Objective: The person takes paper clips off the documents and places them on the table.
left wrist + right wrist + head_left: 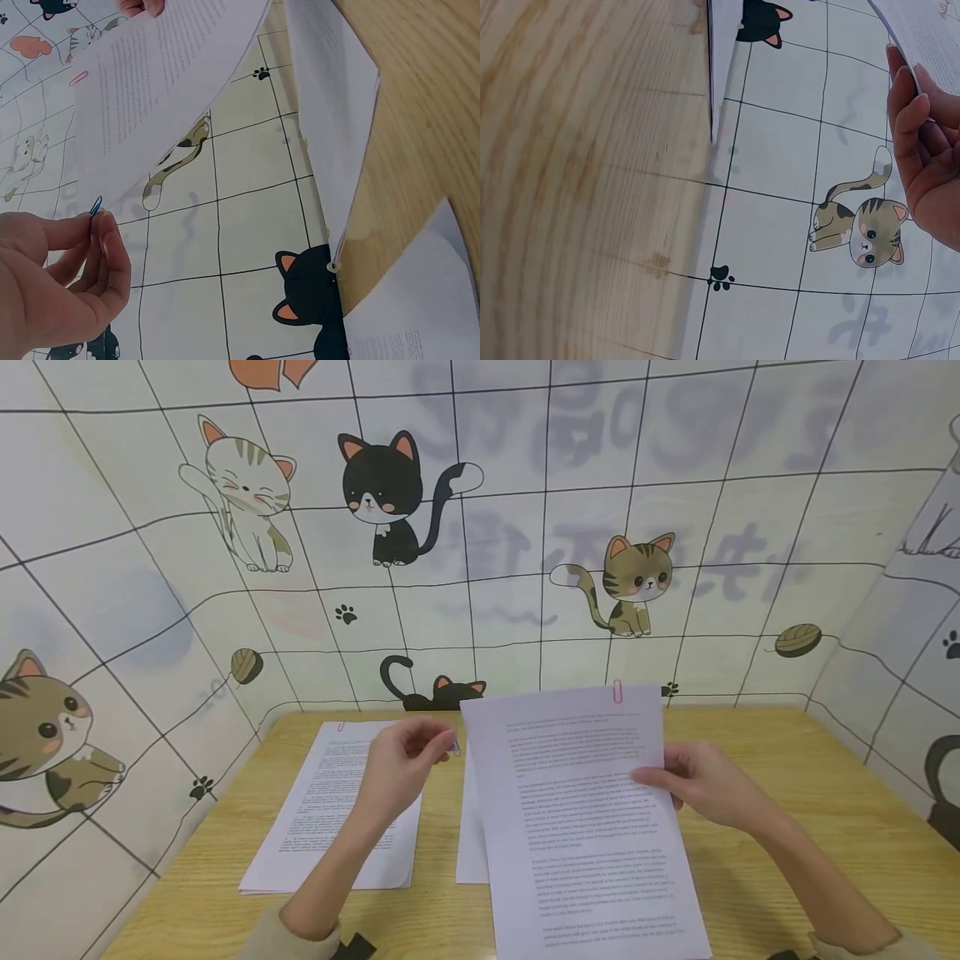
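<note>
My right hand (708,785) grips the right edge of a printed paper stack (577,827), thumb in front and fingers behind, and holds it upright above the table. A pink paper clip (618,692) sits on the stack's top edge, toward the right. Between thumb and forefinger my left hand (408,756) pinches a blue paper clip (95,205), close beside the stack's upper left corner. The left wrist view shows that clip at the corner; whether it touches the paper I cannot tell. In the right wrist view, fingers (911,112) hold the sheets' edge.
On the wooden table (795,827) at left lies another printed stack (337,810) with a pink clip (341,727) at its top. More white paper (471,827) lies partly hidden behind the raised stack. A wall covering with cartoon cats (510,543) encloses the table's back and sides.
</note>
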{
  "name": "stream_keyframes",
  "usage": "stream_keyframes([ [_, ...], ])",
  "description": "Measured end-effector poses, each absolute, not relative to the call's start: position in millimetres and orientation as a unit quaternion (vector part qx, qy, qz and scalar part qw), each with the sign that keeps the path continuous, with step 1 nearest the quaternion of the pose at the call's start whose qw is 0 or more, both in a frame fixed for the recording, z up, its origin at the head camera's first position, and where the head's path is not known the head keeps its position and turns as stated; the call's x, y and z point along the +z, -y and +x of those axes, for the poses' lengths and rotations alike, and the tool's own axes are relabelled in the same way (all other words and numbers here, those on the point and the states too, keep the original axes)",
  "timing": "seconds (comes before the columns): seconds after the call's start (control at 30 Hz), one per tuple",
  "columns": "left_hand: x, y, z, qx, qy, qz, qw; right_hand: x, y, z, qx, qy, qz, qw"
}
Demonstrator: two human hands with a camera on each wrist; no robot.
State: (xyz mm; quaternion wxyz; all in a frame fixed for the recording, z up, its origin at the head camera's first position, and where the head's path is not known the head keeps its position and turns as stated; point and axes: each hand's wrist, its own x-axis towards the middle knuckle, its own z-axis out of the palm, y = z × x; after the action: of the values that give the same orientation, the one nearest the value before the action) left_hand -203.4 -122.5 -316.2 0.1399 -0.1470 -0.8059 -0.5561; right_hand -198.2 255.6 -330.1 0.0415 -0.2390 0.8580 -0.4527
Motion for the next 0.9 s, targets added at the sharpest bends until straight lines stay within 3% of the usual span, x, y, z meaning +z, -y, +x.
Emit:
stream_keyframes([
  [0.9, -355, 143, -205, -0.455, 0.873, -0.174, -0.005, -330, -257, -198, -0.447, -0.863, -0.234, 0.033],
])
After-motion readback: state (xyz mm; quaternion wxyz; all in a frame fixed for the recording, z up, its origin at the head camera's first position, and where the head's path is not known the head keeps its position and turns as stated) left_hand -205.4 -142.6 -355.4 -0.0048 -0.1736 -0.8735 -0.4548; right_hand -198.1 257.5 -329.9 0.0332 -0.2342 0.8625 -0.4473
